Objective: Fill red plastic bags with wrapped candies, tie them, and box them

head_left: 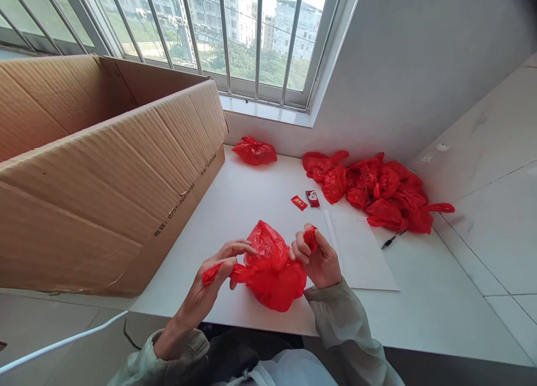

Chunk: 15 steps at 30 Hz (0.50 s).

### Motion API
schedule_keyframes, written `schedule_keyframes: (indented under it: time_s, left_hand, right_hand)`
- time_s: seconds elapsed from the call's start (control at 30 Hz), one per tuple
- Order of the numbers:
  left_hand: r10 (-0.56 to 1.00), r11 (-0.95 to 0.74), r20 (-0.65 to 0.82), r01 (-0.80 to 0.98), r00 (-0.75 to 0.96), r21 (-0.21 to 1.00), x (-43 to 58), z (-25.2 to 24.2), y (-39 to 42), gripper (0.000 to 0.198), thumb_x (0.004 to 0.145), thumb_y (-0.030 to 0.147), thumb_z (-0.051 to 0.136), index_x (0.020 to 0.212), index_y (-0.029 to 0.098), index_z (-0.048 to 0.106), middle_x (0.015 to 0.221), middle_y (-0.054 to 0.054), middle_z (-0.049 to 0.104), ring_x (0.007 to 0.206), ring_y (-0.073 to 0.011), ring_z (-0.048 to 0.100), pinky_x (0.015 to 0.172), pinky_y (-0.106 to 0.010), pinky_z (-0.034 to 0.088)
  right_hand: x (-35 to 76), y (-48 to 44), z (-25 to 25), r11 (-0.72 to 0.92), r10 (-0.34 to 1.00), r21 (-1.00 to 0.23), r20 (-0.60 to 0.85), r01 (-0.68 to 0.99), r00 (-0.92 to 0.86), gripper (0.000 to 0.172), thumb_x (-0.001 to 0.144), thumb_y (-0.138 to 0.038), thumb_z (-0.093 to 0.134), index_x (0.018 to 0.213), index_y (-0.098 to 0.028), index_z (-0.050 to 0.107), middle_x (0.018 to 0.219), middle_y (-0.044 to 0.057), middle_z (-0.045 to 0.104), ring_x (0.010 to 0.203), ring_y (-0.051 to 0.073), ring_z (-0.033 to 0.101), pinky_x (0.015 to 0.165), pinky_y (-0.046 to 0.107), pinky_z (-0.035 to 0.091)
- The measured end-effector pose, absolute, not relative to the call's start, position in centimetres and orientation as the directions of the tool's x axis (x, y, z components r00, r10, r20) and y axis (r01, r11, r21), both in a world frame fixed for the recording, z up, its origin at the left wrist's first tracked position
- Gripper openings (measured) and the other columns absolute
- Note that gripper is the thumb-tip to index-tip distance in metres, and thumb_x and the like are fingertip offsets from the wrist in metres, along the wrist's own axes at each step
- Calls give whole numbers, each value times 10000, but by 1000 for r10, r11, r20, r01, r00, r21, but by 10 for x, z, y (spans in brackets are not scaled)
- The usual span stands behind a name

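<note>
A filled red plastic bag rests on the white table near its front edge, bunched together at the middle. My left hand pinches one twisted handle of it between thumb and palm, with the index finger stretched over the bag's upper part. On the other side my right hand is closed around the opposite handle, whose red end pokes up above the fingers. What the bag contains is hidden. Beyond it on the table lie two small wrapped packets, one red and one dark red.
A large open cardboard box fills the left. One tied red bag sits by the window wall, and a heap of red bags lies at the back right. White paper and a black pen are on the right.
</note>
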<state>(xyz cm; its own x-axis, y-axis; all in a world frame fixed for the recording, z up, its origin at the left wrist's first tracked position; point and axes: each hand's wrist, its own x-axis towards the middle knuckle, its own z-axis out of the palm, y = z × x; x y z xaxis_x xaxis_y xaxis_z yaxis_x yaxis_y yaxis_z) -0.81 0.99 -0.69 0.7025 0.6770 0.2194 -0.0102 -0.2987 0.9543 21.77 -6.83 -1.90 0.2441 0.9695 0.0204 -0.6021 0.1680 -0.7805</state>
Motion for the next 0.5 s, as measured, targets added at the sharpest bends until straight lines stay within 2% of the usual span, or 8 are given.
schedule_keyframes:
  time_s: [0.07, 0.1, 0.23, 0.33, 0.4, 0.47, 0.5]
  left_hand:
    - [708, -186, 141, -9, 692, 982, -10, -13, 10, 397, 968, 393, 325, 788, 201, 622, 1148, -122, 586, 1259, -284, 420, 956, -427, 451]
    - [727, -138, 95, 9, 680, 990, -12, -16, 11, 361, 962, 407, 341, 866, 214, 630, 1155, -117, 576, 1263, -281, 417, 919, -399, 474]
    - [792, -20, -30, 76, 610, 997, -22, -29, 9, 316, 939, 467, 382, 911, 238, 599, 1184, -76, 527, 1166, -249, 489, 830, -322, 501]
    - [786, 26, -82, 100, 613, 995, -27, -38, 9, 313, 934, 489, 385, 927, 239, 574, 1180, -61, 493, 1110, -227, 495, 846, -314, 484]
    - [782, 32, -105, 128, 615, 991, -29, -40, 11, 324, 938, 495, 376, 933, 228, 560, 1139, -55, 492, 1004, -197, 520, 824, -297, 479]
    - [776, -34, -81, 171, 626, 985, -32, -39, 16, 362, 944, 500, 361, 883, 203, 557, 1037, -49, 513, 833, -157, 522, 772, -275, 470]
    - [767, -93, -49, 186, 640, 978, -34, -38, 19, 394, 946, 509, 345, 851, 192, 559, 977, -46, 519, 772, -146, 509, 750, -272, 462]
  right_hand:
    - [217, -61, -19, 151, 958, -755, -49, -638, 284, 365, 834, -443, 555, 656, -223, 324, 530, -91, 243, 419, 71, 209, 420, 204, 278]
    - [219, -59, -20, 148, 945, -748, -86, -648, 315, 394, 821, -434, 581, 647, -222, 298, 526, -96, 208, 422, 69, 159, 400, 193, 227]
    - [229, -53, -33, 158, 915, -732, -143, -663, 376, 475, 800, -400, 640, 622, -217, 240, 495, -115, 145, 426, 59, 81, 380, 176, 158]
    - [234, -50, -40, 180, 908, -728, -136, -661, 396, 474, 792, -377, 665, 620, -213, 256, 483, -124, 159, 407, 45, 95, 372, 164, 158]
    - [235, -49, -39, 209, 901, -726, -118, -655, 418, 462, 790, -376, 674, 619, -209, 279, 479, -125, 189, 386, 37, 135, 366, 158, 186]
    - [236, -50, -35, 258, 887, -718, -88, -646, 453, 399, 789, -389, 680, 643, -207, 356, 486, -119, 276, 382, 33, 252, 396, 155, 292]
    - [237, -51, -34, 289, 879, -715, -65, -637, 471, 338, 789, -409, 679, 687, -213, 422, 516, -107, 368, 420, 39, 366, 457, 166, 382]
